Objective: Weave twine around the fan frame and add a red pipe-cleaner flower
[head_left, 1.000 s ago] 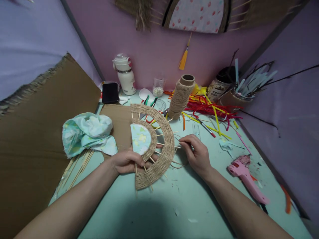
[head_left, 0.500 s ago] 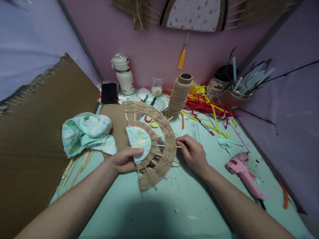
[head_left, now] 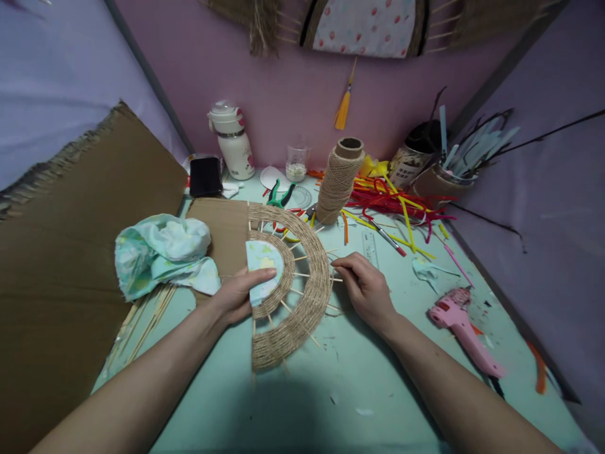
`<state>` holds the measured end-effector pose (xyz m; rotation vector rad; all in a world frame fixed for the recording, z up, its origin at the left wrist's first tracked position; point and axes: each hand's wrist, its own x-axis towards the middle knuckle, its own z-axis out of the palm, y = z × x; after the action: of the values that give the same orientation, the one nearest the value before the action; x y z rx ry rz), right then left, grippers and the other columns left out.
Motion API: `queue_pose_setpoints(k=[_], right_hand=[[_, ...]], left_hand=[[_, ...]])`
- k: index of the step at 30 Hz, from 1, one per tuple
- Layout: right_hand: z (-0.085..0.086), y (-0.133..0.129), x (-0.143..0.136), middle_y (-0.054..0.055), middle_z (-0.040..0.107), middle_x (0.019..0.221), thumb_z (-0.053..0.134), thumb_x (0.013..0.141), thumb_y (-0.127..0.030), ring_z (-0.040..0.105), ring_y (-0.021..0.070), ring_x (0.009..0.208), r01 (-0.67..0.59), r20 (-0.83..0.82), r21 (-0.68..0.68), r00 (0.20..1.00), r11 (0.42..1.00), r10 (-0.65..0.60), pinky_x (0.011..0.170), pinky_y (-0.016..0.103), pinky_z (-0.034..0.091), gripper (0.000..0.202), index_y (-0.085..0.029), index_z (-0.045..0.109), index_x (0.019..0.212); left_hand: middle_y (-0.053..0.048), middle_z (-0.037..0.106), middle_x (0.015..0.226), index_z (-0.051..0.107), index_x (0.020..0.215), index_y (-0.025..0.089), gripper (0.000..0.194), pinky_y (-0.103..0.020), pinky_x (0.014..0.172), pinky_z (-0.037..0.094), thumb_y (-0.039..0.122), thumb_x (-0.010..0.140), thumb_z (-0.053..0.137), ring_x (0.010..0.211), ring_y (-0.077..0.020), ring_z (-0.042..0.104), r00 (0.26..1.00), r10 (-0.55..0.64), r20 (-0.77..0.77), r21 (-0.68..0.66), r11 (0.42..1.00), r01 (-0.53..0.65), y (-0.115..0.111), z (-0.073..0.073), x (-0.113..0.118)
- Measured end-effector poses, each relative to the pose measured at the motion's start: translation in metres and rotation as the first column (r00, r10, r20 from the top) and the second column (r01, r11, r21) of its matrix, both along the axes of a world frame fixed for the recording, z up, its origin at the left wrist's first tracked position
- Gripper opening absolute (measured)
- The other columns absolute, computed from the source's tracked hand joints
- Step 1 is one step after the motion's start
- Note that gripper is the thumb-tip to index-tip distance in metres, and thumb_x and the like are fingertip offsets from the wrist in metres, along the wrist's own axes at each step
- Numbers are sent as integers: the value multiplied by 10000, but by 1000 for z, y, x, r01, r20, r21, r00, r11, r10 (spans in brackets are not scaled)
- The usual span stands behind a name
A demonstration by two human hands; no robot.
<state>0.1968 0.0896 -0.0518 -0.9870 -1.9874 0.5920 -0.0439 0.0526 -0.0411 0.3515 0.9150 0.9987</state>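
Observation:
A half-circle weaving of brown twine on thin wooden sticks [head_left: 317,277] stands tilted above the table. A half-round patch of pale blue-green floral fabric [head_left: 258,252] fills its centre, and an open band with bare sticks separates its two woven arcs. My left hand [head_left: 239,293] grips the straight side, thumb across the fabric and the other fingers mostly hidden behind. At the outer curve, my right hand [head_left: 366,290] is closed in a pinch beside the protruding stick ends. A thin strand of twine [head_left: 332,262] shows at its fingertips.
Behind the weaving stand a twine spool [head_left: 338,183], green-handled pliers [head_left: 280,195] and a white bottle [head_left: 235,142]. Crumpled fabric [head_left: 163,252] and loose sticks [head_left: 151,321] lie left, by cardboard [head_left: 70,252]. Right are pipe cleaners [head_left: 387,202] and a pink glue gun [head_left: 466,334].
The weaving has turned slightly, its straight side now more upright and its lower end shifted left. My right hand stays pinched at nearly the same place.

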Motion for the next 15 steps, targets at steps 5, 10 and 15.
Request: queue_pose_setpoints(k=[5,10,15], right_hand=[[1,2,2,52,595,789,453,891,-177,553,172,751,11,-6,11,1000,1000,-11,673,306,445,146,-190,598,881],[1,3,4,52,591,776,437,897,-153,547,163,730,8,-26,27,1000,1000,-7,659,294,439,173,-178,608,911],[3,3,5,47,596,784,461,889,-139,549,158,743,-1,-43,52,999,999,4,665,288,436,156,-182,609,909]], left_hand=[[-108,720,854,642,945,69,315,-271,661,553,97,641,718,677,-182,673,1000,-26,2,1,1000,26,0,-1,0],[-104,720,881,630,984,81,333,-254,689,547,155,671,720,738,-184,678,999,-39,-10,42,998,40,0,-2,0],[-81,719,845,622,952,106,340,-242,648,539,166,641,746,665,-156,663,995,-62,-84,54,996,66,-1,1,-1]])
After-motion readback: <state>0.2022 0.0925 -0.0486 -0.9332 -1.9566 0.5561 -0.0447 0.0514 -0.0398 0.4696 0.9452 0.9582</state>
